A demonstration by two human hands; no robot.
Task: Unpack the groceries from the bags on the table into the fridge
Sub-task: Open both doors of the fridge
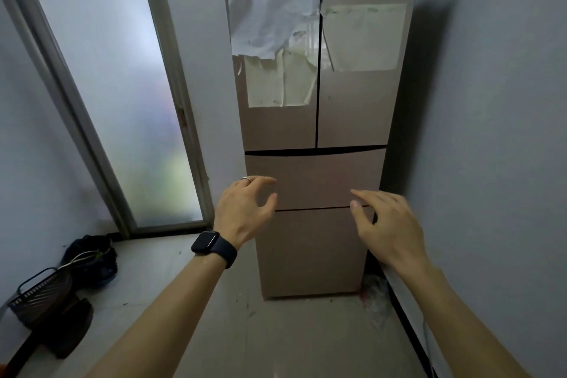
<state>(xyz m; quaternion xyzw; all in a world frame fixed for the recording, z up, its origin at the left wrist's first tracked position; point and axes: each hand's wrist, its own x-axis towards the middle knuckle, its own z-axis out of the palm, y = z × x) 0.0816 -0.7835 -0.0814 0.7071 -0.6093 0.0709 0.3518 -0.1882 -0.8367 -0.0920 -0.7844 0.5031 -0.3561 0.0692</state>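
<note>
Ahead, upright fridge (313,132), doors closed, both hands empty, raised.

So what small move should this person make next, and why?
Probably pull open a compartment of the fridge, likely the middle drawer, which is nearest both hands. Every door and drawer is shut, and the left hand and right hand hover open before it, holding nothing.

**Corner clutter below a frosted pane**

A tall frosted glass panel (122,86) in a pale frame stands at the left. Below it, on the light tiled floor (171,279), lies a dark crumpled bag (92,258). Nearer, a black wire basket (40,294) rests tilted on a dark flat object (73,328). Crumpled clear plastic (376,294) lies against the right wall (497,101).
</note>
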